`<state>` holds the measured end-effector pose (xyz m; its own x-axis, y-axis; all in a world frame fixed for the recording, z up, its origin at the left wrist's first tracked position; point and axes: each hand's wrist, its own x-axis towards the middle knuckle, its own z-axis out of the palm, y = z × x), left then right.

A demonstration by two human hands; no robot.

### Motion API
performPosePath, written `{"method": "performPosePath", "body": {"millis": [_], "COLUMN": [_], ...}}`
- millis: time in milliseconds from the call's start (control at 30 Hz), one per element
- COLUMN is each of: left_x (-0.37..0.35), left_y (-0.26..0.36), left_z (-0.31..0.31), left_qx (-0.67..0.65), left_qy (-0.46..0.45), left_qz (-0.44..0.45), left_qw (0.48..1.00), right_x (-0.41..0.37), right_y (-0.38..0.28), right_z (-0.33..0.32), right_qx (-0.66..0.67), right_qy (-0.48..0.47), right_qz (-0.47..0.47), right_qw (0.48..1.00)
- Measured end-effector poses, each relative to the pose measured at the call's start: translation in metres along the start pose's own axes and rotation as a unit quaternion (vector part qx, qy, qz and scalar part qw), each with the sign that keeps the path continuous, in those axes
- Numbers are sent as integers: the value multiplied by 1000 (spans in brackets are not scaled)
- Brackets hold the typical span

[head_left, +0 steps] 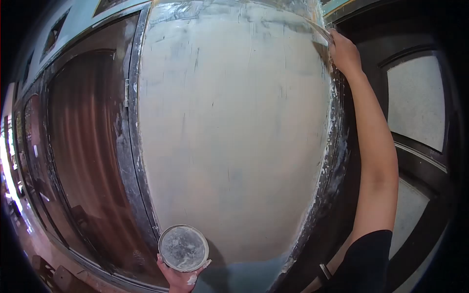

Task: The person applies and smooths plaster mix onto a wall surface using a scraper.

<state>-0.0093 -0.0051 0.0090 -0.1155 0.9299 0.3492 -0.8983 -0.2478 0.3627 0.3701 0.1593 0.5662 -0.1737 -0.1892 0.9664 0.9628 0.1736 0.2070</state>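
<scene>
Head view: left grip (178, 279) is closed round a tin (183, 247) of grey putty, low at the bottom edge of the puttied panel (234, 136). Up top, the right grip (343, 52) sits at the panel's top right corner. I can't tell if it's closed on anything.

A building under finishing work: a putty-smeared wall panel (234, 132) stands between dark wooden doors (88, 146)

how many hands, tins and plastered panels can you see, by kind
hands: 2 (left hand, right hand)
round tin: 1
plastered panel: 1
total: 4
</scene>
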Motion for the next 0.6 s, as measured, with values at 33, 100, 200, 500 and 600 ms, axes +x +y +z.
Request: {"method": "performPosePath", "body": {"millis": [33,100,200,500,600], "left_x": [0,0,0,-13,-15], "left_y": [1,2,1,14,24], "left_z": [3,10,6,-9,-18], "left_qx": [1,16,8,56,25], "left_qy": [-2,16,33,51,60], "left_qz": [2,10,14,40,19], "left_qw": [1000,1000,999,996,998], "right_x": [6,22,47,16,29], "right_y": [-11,-42,-73,-108,-106], "right_z": [-7,-11,3,45,31], "right_qx": [1,-36,-53,41,86], "right_qy": [3,10,13,41,7], "right_qz": [1,32,-18,-74,-81], "right_qw": [1000,999,998,996,993]}}
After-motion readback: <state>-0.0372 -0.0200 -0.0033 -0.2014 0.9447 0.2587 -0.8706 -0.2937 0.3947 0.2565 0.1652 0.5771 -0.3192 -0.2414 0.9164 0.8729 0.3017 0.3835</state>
